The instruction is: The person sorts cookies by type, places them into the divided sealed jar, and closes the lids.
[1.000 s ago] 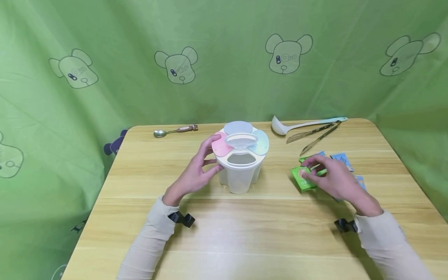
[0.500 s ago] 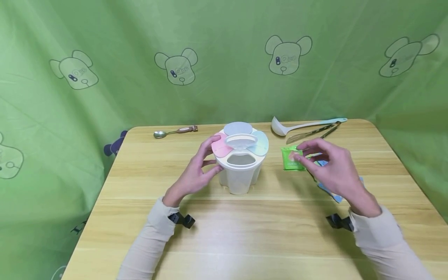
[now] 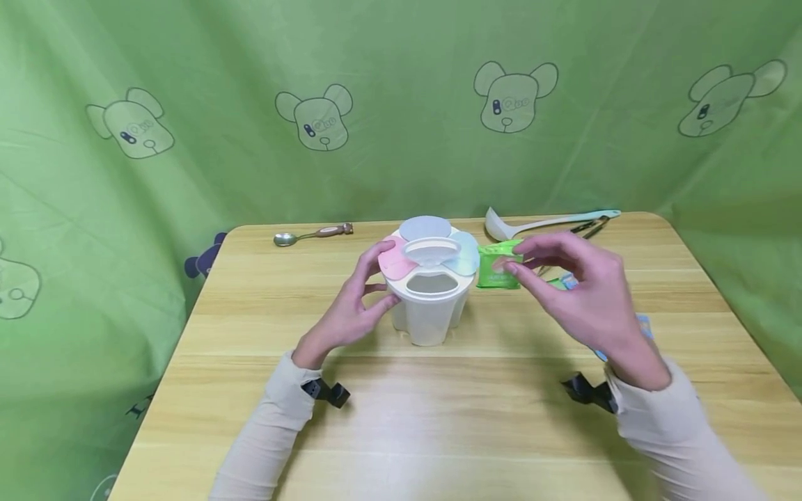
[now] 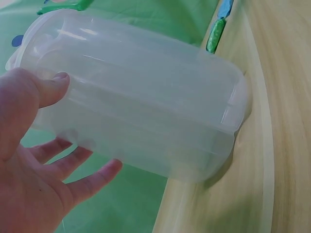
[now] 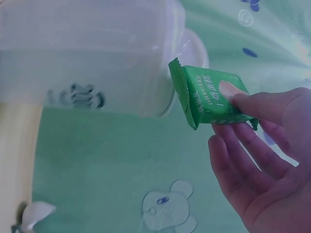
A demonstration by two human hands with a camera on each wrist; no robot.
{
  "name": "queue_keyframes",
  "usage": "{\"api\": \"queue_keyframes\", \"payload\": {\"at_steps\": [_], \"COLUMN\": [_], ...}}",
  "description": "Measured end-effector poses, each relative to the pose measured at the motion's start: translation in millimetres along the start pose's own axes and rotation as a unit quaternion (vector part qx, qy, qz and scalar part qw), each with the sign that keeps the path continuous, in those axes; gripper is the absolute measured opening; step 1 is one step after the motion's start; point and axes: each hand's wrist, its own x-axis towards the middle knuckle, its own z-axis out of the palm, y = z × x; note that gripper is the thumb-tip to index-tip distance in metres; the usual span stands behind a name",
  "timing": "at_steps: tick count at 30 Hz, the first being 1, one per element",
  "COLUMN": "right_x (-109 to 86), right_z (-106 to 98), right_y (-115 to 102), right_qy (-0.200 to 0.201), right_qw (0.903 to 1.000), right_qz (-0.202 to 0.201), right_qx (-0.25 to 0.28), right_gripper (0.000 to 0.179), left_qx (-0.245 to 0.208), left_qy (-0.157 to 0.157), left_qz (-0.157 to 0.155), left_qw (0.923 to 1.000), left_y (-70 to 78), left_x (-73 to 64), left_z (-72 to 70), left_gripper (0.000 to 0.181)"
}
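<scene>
A translucent plastic storage container (image 3: 429,323) stands upright on the table. Its white lid carries pink, blue and mint flaps lying down. The white front flap (image 3: 432,250) is raised, leaving the front opening uncovered. My left hand (image 3: 347,313) grips the container's left side near the rim, thumb in front and fingers behind, as the left wrist view also shows. Between thumb and fingers, my right hand (image 3: 583,299) pinches a green dry-cake packet (image 5: 209,97). In the right wrist view that packet is beside the lid end. From the head it appears just right of the mint flap.
Behind and below my right hand, green and blue packets (image 3: 645,325) lie on the table (image 3: 376,431), partly hidden. A ladle (image 3: 501,226) and tongs (image 3: 592,227) lie at the back right. A brown-handled spoon (image 3: 313,235) is at the back left. A green curtain hangs behind.
My right hand has lifted the green packet from the pile and carried it left, up beside the container's lid. My left hand and the container have stayed in place.
</scene>
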Motion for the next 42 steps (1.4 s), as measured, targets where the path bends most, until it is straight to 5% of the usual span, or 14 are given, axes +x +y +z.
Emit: {"api": "queue_keyframes", "payload": {"at_steps": [11, 24, 42], "right_x": [15.5, 14.0, 9.7], "right_z": [28.5, 56.5, 60.5], "right_y": [-17.8, -15.3, -7.0], "right_qy": [-0.026, -0.009, -0.036], "right_qw": [0.9988, 0.9975, 0.9987], "right_qz": [-0.018, -0.031, -0.028], "right_qx": [0.038, 0.063, 0.024], "right_gripper": [0.030, 0.027, 0.021], "left_qx": [0.000, -0.002, 0.000], "left_qy": [0.003, -0.005, -0.008], "left_qz": [-0.011, -0.020, -0.015], "left_qw": [0.9999, 0.9998, 0.9999], "left_y": [1.2, 2.6, 2.4], "left_x": [-0.6, -0.1, 0.9], "left_z": [-2.3, -3.2, -2.0], "left_gripper": [0.090, 0.091, 0.090]}}
